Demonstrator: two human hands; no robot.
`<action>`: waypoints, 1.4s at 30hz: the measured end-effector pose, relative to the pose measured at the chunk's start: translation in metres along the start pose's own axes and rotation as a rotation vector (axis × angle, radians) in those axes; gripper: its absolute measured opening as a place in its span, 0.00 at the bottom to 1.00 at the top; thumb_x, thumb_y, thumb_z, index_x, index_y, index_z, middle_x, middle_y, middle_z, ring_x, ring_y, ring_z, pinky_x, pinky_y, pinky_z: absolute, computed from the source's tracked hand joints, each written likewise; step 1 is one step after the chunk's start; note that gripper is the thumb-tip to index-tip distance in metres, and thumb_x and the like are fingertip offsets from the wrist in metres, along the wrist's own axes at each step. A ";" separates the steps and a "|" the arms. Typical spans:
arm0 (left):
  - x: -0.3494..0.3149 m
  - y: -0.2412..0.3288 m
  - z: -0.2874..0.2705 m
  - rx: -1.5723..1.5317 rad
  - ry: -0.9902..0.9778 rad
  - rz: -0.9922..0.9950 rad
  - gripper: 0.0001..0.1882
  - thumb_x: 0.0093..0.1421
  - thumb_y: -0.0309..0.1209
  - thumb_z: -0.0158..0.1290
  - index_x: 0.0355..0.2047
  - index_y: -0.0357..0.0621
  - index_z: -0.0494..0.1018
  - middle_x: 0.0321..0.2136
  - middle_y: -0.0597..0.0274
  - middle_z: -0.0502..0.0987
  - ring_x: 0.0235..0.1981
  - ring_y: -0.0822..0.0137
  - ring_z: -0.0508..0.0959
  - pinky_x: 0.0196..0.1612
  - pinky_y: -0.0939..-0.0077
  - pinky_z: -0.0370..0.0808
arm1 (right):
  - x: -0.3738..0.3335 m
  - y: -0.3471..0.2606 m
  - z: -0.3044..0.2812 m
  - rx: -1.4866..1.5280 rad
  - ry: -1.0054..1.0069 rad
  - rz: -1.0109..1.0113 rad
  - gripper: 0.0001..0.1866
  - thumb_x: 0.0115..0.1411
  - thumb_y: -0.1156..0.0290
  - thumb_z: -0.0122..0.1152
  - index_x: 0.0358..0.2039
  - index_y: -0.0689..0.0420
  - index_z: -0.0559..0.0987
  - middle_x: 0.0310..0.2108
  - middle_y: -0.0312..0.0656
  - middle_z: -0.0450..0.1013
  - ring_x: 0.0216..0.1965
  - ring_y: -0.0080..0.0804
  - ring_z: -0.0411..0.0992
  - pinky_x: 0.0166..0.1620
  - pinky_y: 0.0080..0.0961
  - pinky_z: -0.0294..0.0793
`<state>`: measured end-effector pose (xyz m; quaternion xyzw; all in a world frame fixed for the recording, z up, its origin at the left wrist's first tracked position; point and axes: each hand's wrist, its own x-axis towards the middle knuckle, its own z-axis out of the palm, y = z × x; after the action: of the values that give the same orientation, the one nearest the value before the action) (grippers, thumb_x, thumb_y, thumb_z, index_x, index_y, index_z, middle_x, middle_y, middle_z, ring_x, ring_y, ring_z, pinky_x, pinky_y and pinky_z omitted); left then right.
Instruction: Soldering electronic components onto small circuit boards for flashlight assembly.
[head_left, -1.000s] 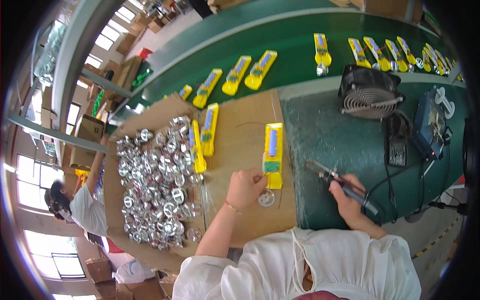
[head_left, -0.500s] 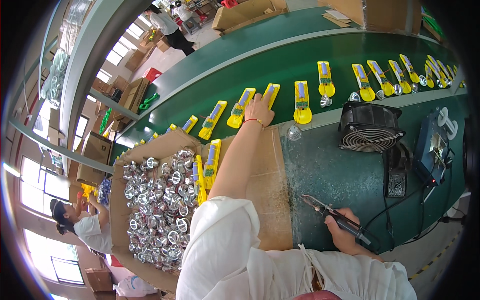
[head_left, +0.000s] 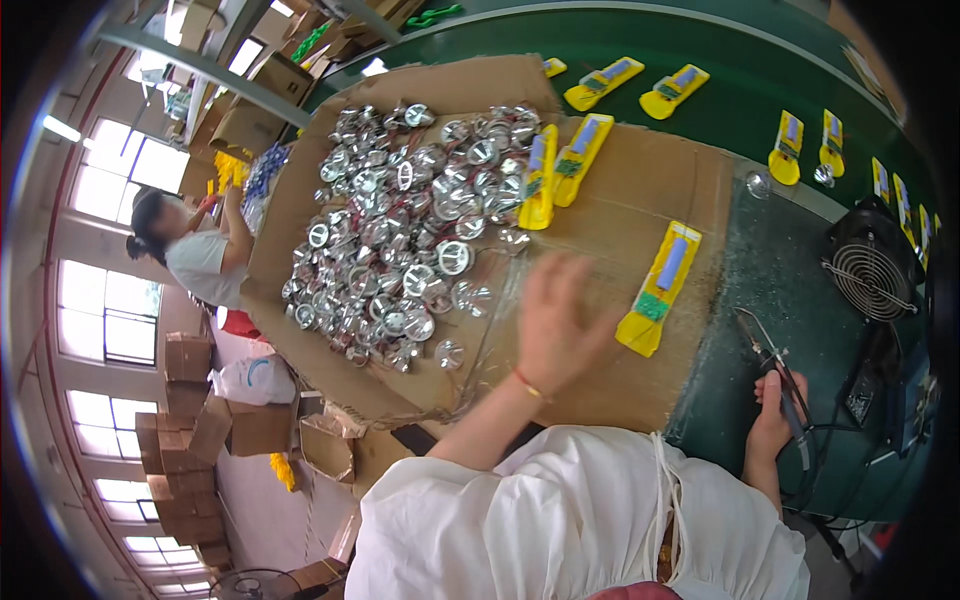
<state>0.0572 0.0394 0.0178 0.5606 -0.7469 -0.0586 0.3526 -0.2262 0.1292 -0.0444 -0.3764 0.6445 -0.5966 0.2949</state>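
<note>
Left hand (head_left: 556,325) motion-blurred; its fingers (head_left: 548,278) indistinct.

Green bench (head_left: 760,270): cardboard sheet (head_left: 610,200), black fan (head_left: 872,272), yellow parts (head_left: 672,92).

On the cardboard sheet (head_left: 700,180) lie three yellow housings: two (head_left: 560,165) side by side next to the pile, one (head_left: 660,287) alone nearer the person. On the green belt (head_left: 760,90) at least seven more yellow housings (head_left: 640,85) are visible; the far ones are too small to count surely. The shiny silver reflectors (head_left: 400,220) form one heap, too many to count. There is one black fan (head_left: 872,265) and one soldering iron (head_left: 775,365).
</note>
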 end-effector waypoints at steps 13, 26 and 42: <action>0.014 -0.083 -0.046 0.456 0.134 -0.153 0.06 0.48 0.34 0.60 0.22 0.46 0.78 0.25 0.67 0.76 0.35 0.63 0.72 0.42 0.64 0.64 | -0.011 -0.011 -0.001 -0.084 0.031 -0.078 0.08 0.61 0.69 0.57 0.36 0.61 0.74 0.24 0.36 0.72 0.24 0.17 0.67 0.28 0.13 0.65; -0.014 -0.006 0.014 -0.482 -0.282 -0.415 0.06 0.53 0.27 0.60 0.27 0.36 0.78 0.23 0.56 0.76 0.23 0.67 0.77 0.28 0.76 0.72 | -0.024 -0.048 0.047 -0.136 -0.267 -0.255 0.09 0.52 0.73 0.66 0.31 0.62 0.76 0.20 0.37 0.73 0.22 0.19 0.70 0.26 0.16 0.68; -0.005 0.000 0.031 -0.441 -0.355 -0.301 0.06 0.50 0.27 0.61 0.25 0.36 0.78 0.26 0.58 0.73 0.22 0.68 0.75 0.27 0.75 0.71 | -0.026 -0.046 0.056 -0.035 -0.297 -0.159 0.09 0.53 0.72 0.65 0.29 0.62 0.75 0.18 0.35 0.72 0.19 0.16 0.68 0.23 0.16 0.66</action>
<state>0.0397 0.0344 -0.0073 0.5558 -0.6749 -0.3674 0.3171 -0.1597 0.1200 -0.0071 -0.5153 0.5724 -0.5445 0.3322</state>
